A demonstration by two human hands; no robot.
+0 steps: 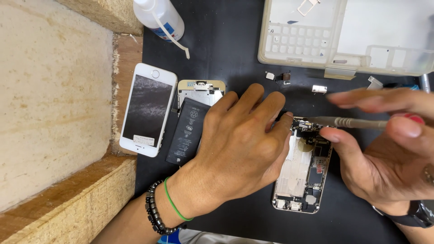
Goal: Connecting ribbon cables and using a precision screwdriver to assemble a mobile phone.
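Though opened, phone chassis under left hand

Matt black table mat, rough pale wooden blocks, a glossy white glass-fronted phone, and a bare metal open phone chassis.

black mat, white phone front, black battery, silver open phone body, green wristband, black bead bracelet

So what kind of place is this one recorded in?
Most likely a phone repair bench: an opened phone body lies on a black mat, with a removed battery, a detached white screen and a parts tray.
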